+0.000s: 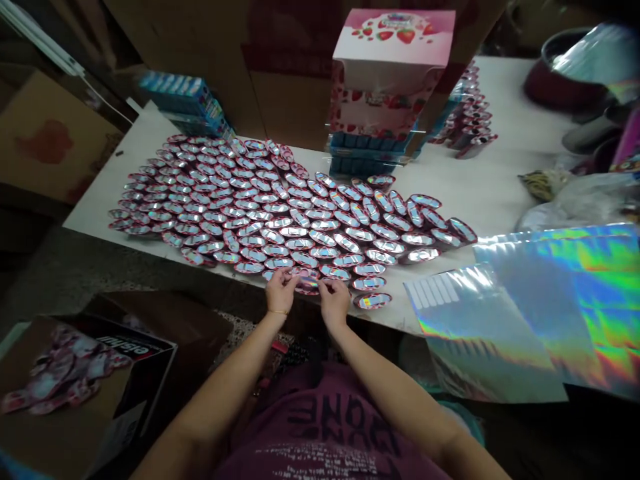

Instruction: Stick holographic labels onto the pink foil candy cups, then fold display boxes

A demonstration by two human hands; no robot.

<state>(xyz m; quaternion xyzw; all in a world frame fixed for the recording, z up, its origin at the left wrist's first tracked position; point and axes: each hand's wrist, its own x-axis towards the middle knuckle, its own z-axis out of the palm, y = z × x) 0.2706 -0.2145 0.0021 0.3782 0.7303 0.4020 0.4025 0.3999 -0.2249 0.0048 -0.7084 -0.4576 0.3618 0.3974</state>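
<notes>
At the front edge of the table, my left hand (281,292) and my right hand (335,301) are closed in a pinch on opposite ends of a small holographic sticker (309,283). It is stretched level over one of the oval-topped packs, at the near edge of the group; whether it touches the pack I cannot tell. Many similar upright packs (304,259) with pink-red rims and shiny strips on top stand in close rows around and beyond my fingers. To the right lie holographic sticker sheets (520,313), one with a row of pale strips at its corner.
Behind the packs stand a strawberry-printed box (390,67) on blue trays and a blue box (183,100). An open carton (145,373) at lower left holds pink-and-white pieces. A dark red pot (555,83) and plastic bags (570,203) are on the right.
</notes>
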